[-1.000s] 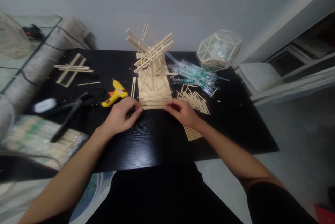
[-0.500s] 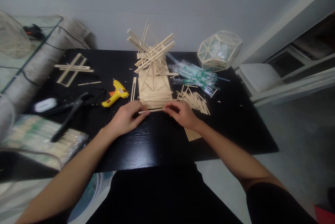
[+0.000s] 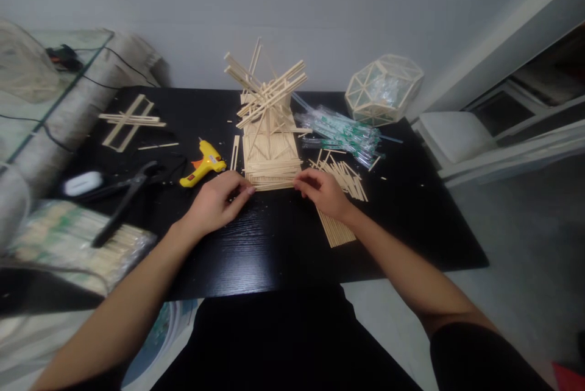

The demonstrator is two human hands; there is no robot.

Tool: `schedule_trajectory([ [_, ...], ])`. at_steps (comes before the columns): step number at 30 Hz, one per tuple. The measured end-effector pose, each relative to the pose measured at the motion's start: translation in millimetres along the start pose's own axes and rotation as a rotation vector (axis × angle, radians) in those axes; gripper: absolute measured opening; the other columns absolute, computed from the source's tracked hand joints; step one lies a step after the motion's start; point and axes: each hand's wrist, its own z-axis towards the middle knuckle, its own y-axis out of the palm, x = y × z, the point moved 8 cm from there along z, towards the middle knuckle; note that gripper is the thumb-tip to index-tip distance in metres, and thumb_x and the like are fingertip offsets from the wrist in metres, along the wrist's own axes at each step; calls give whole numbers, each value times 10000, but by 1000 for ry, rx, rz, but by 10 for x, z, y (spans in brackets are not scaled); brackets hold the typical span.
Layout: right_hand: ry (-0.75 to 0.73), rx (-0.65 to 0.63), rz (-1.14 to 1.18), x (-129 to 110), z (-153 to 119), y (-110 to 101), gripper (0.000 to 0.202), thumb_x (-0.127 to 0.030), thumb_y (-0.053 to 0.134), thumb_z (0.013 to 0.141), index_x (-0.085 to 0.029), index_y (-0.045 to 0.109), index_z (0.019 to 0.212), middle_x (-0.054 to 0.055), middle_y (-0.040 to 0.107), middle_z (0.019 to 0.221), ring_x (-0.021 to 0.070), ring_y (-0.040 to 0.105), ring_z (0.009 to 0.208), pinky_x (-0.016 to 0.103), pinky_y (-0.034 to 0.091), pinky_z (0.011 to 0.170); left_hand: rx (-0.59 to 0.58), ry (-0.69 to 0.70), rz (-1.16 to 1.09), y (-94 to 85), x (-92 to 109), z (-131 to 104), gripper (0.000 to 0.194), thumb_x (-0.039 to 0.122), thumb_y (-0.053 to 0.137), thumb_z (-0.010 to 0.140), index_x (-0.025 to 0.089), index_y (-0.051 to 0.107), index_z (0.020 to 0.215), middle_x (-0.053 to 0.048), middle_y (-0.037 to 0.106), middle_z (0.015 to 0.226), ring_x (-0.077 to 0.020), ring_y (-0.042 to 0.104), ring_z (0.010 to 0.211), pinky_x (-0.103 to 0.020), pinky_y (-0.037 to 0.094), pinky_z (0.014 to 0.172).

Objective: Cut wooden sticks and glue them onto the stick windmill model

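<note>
A model windmill made of thin wooden sticks stands on a flat slatted stick base. Along the base's near edge, a thin wooden stick lies between my two hands. My left hand is at the near left corner, thumb and forefinger closed around the stick's left end. At the near right corner, my right hand pinches the other end; its fingertips partly cover the stick. Several loose sticks lie crosswise on the near part of the base.
A yellow glue gun lies left of the base, near black-handled pliers and a crossed stick frame. Short cut sticks, a slatted panel and plastic-wrapped packs lie right. A faceted stick ball stands behind.
Both hands have moved the stick slightly forward against the base's near edge. My right hand has shifted a little right, toward the corner.
</note>
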Motion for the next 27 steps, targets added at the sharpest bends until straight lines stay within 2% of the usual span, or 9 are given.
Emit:
schedule_trajectory([
  [6, 47, 24, 63, 46, 28, -55, 408, -594, 751, 882, -193, 691, 916, 12, 679, 773, 117, 575, 596, 275, 487, 575, 3, -101, 31, -24, -64, 9, 210, 290, 486, 1044, 192, 614, 909, -17, 652, 776, -161, 610, 702, -295, 494, 689],
  [10, 62, 51, 31, 65, 30, -98, 396, -591, 709, 918, -196, 680, 910, 1, 654, 730, 109, 553, 571, 265, 464, 533, 15, -144, 39, -32, -110, -1, 234, 287, 451, 1047, 197, 590, 882, -8, 632, 731, -154, 580, 642, -287, 463, 631],
  [16, 83, 55, 39, 78, 21, -98, 407, -597, 719, 904, -192, 682, 921, 0, 646, 724, 113, 554, 578, 269, 468, 537, 31, -143, 33, -52, -112, -26, 377, 301, 464, 1052, 217, 455, 685, 32, 482, 573, -124, 474, 506, -272, 375, 524],
  [18, 86, 63, 44, 80, 17, -95, 406, -598, 723, 898, -194, 683, 912, -3, 641, 718, 113, 553, 577, 267, 469, 537, 17, -163, 5, -37, -133, -35, 400, 314, 466, 1061, 213, 465, 674, 37, 488, 553, -117, 468, 483, -267, 377, 515],
  [20, 81, 70, 48, 76, 15, -93, 407, -598, 729, 892, -194, 685, 907, -7, 633, 706, 111, 550, 571, 263, 463, 530, 26, -183, -23, -34, -161, -41, 342, 305, 460, 1071, 201, 563, 761, 26, 581, 609, -120, 527, 515, -262, 433, 554],
  [23, 71, 73, 48, 73, 17, -86, 405, -593, 738, 883, -191, 696, 903, -10, 628, 692, 112, 552, 569, 260, 459, 527, 99, -145, 2, -74, -153, -34, 197, 284, 496, 1063, 189, 666, 1029, -34, 730, 888, -159, 666, 745, -289, 534, 723],
  [25, 67, 73, 48, 77, 21, -80, 404, -588, 746, 874, -188, 699, 896, -10, 629, 687, 112, 554, 563, 258, 459, 519, 123, -96, 30, -82, -123, -27, 184, 282, 533, 1053, 192, 670, 1135, -66, 736, 1026, -182, 685, 878, -319, 556, 817],
  [27, 71, 65, 57, 93, 24, -68, 399, -580, 753, 866, -186, 698, 891, -11, 631, 682, 106, 550, 544, 252, 452, 497, 105, -64, 29, -54, -106, -25, 200, 295, 566, 1044, 193, 669, 1182, -69, 727, 1031, -184, 684, 886, -326, 567, 826],
])
